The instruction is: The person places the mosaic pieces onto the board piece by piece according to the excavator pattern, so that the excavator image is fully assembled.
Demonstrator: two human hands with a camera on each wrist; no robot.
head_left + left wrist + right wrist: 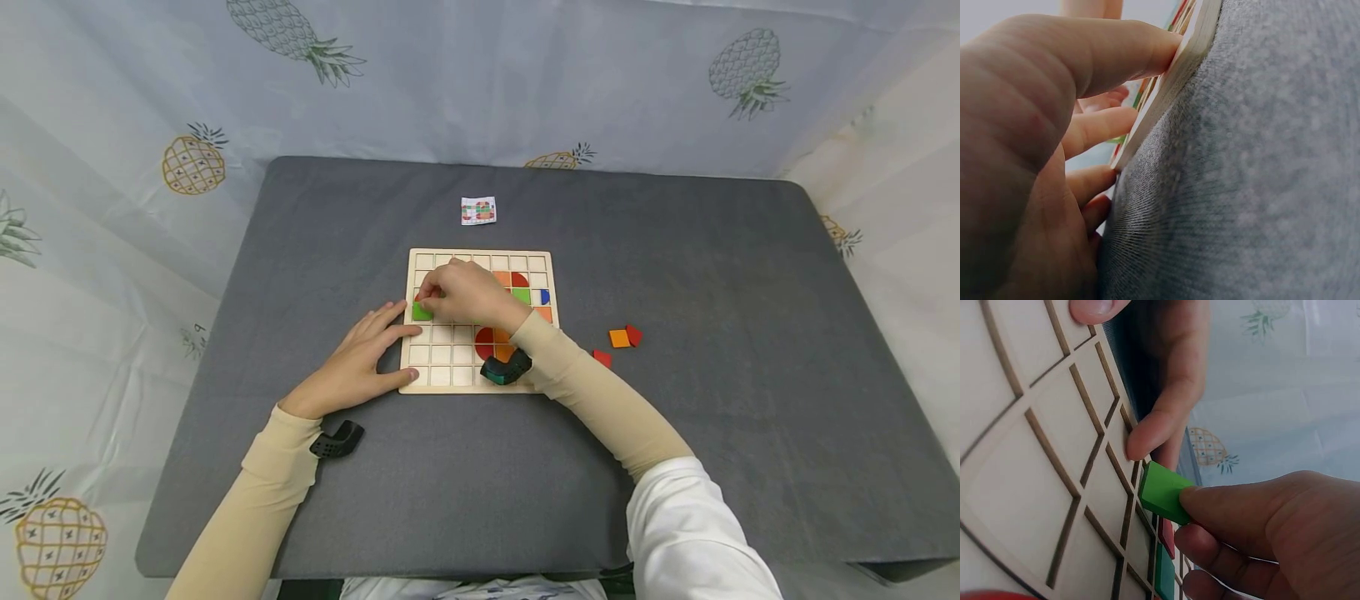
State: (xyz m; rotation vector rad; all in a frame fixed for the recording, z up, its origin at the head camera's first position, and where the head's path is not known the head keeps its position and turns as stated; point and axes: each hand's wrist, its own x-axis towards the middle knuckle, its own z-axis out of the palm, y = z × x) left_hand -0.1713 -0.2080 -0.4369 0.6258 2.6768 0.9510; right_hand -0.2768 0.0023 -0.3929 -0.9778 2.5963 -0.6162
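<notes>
A light wooden grid board (441, 353) lies on the table, with coloured tiles in several of its square cells. My right hand (468, 293) reaches across it to the left column. Between thumb and fingers it pinches a green tile (1163, 492), tilted against a cell by the edge. A red tile (1167, 536) and a darker green tile (1164, 570) sit in cells beside it. Along the board's left edge, my left hand (360, 358) rests with fingers spread, its fingertips and thumb (1163, 50) against the rim.
A small printed card (478, 211) with a coloured pattern lies beyond the board. To its right are a loose orange square (619, 338) and red pieces (602, 358). A pineapple-print curtain (480, 83) hangs behind the grey table (712, 400).
</notes>
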